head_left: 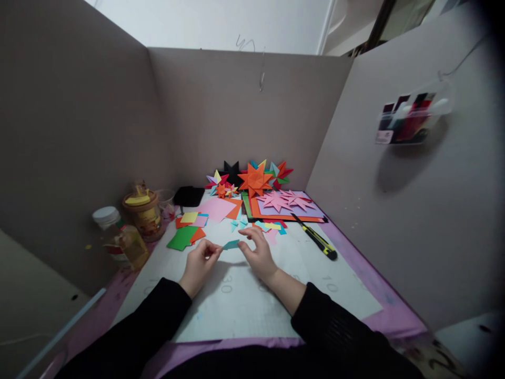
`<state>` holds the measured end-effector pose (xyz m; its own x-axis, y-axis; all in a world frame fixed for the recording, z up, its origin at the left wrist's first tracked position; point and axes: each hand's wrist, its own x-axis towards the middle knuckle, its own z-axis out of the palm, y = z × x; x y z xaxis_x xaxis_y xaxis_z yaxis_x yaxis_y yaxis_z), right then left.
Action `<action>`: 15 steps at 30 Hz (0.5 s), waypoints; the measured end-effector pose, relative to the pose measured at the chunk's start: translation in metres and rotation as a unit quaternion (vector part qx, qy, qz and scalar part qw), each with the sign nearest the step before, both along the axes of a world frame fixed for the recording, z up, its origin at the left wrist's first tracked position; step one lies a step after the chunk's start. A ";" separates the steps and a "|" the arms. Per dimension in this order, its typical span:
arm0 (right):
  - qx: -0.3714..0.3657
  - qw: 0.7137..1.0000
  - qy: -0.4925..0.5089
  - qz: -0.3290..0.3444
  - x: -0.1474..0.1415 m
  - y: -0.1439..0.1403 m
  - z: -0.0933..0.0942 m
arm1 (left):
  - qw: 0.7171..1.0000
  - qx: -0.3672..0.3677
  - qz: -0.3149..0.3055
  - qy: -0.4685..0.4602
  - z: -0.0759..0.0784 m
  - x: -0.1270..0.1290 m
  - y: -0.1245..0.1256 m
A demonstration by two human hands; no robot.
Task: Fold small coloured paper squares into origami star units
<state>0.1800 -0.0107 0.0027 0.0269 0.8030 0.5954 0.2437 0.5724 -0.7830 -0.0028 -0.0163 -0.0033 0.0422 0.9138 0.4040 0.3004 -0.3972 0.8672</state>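
Note:
A small folded piece of teal paper (231, 245) is held just above the white board. My left hand (202, 263) pinches its left end between thumb and fingers. At the paper's right end, my right hand (258, 253) is open, thumb and fingers apart; whether the thumb tip touches the paper I cannot tell. Small light-blue folded pieces (239, 225) lie just beyond my hands. Green paper squares (182, 238) rest to the left of my left hand.
Folded paper stars (255, 180) stand at the back wall, and pink stars (274, 201) lie on stacked coloured sheets. A yellow-black utility knife (315, 238) lies at right. A bottle (128, 245) and a brown tub (144, 213) stand at left. Grey partitions (252, 110) enclose the table.

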 end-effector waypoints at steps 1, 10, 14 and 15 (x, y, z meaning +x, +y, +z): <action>0.006 1.000 -0.025 0.015 0.000 -0.001 0.001 | 1.000 0.001 -0.007 0.009 0.000 0.000 -0.001; -0.042 0.997 -0.039 0.046 -0.007 0.001 -0.005 | 0.998 0.013 -0.036 0.046 -0.001 0.002 -0.002; -0.034 0.997 -0.041 0.052 -0.008 -0.002 -0.004 | 0.998 0.005 -0.042 0.039 0.000 0.003 -0.002; -0.034 0.997 -0.041 0.052 -0.009 -0.002 -0.004 | 0.998 0.002 -0.041 0.037 0.001 0.003 -0.001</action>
<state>0.1710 -0.0132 -0.0011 -0.1040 0.8372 0.5369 0.2502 0.5445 -0.8006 0.0001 -0.0178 -0.0026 0.1470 0.9047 0.3999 0.3302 -0.4260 0.8423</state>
